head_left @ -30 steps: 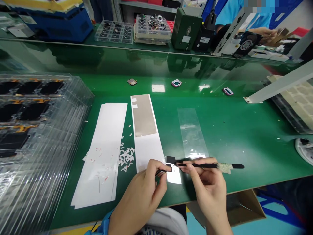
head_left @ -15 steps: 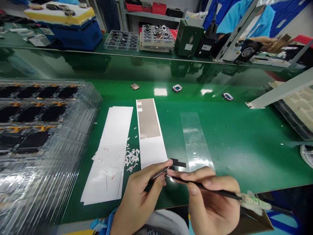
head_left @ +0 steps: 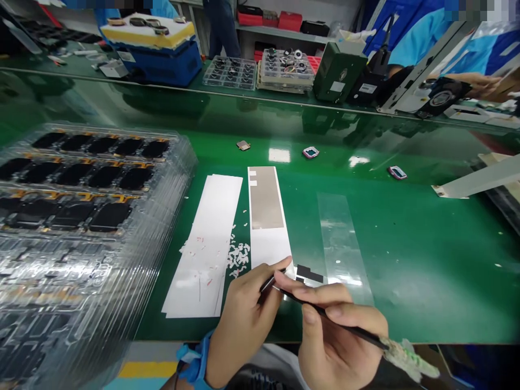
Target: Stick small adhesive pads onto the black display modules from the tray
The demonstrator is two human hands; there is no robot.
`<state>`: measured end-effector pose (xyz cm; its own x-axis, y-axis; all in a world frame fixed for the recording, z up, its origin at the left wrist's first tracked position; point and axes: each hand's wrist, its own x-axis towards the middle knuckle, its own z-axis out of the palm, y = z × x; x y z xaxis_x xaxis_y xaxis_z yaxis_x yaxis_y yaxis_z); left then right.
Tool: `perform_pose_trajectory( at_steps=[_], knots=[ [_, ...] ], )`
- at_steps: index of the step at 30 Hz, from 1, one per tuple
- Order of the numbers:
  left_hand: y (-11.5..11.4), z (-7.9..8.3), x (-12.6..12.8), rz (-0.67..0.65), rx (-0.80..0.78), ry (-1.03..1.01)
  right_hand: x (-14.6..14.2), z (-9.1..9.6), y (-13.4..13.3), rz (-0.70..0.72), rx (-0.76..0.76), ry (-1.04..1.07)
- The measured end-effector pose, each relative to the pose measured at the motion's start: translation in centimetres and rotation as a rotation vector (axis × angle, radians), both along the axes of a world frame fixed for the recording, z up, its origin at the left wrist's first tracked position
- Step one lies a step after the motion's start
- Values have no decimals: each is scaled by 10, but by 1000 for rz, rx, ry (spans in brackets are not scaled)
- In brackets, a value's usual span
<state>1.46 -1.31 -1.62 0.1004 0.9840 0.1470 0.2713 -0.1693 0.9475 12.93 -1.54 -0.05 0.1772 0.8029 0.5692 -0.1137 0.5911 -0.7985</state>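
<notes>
**Change:** the black film piece (head_left: 309,274) lies just right of the tool tips, touching neither tool that I can see; a second ago the black tweezers crossed it.

**Left hand (head_left: 244,319):** clenched on steel tweezers (head_left: 268,283); blue wrist strap (head_left: 197,362) on the wrist.

**Right hand (head_left: 339,336):** clenched on black tweezers (head_left: 337,316), frayed tape wrap (head_left: 408,357) at the far end.

**Tips:** close together; whether they pinch anything small is hard to tell.

**Ahead of grip:** white backing strip (head_left: 270,252) with a grey foil sheet (head_left: 265,197) on it, its lower end partly behind the left hand.

**Left of grip:** white liner strip (head_left: 215,206), white paper shreds (head_left: 239,256) beside it, then stacked clear trays (head_left: 174,162) of black modules.

**Right of grip:** clear film strip (head_left: 341,244) on the green bench mat (head_left: 426,271).

**Counts:** 2 pink-framed parts (head_left: 310,153), 1 small brown square (head_left: 242,145), 2 tweezers, 3 strips.
</notes>
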Motion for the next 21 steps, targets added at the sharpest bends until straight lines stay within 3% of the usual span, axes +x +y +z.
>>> perform_pose_trajectory(
  at_steps=[10,21],
  knots=[
    [0,1,0,-43,-21,44,-1,-14,6,-32,-39,45],
    [-2,1,-3,-75,-59,23,-3,-13,7,-65,-41,39]
  ],
)
